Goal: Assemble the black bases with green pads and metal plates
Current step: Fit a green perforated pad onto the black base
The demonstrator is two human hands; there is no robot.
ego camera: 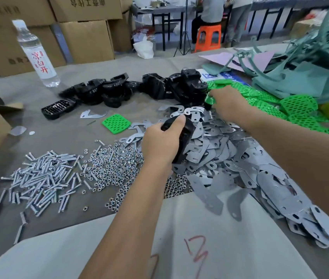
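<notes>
While the left hand grips one black base above the near edge of the metal plates, its thumb lying across the top end and its fingers wrapped under the part, the right hand reaches forward into the heap of green pads. The fingertips of that hand seem to be closing on the edge of a pad at the left end of the heap, beside the pile of spare black bases, but the back of the hand hides the grip, so I cannot tell whether anything is held. One green pad lies alone on the grey table cover, apart from the heap, and a single base sits grid-side up to the left of it. Several things could go wrong from here, as I judge it. The pads lie overlapping, so a pinch at one edge may lift two, or drag a neighbour onto the plates. The right forearm crosses low over the plates, and a careless pull back could sweep some into the nuts beside them, mixing the parts. The held base is gripped at one end only; pressing a pad onto it in that hold may twist it loose.
</notes>
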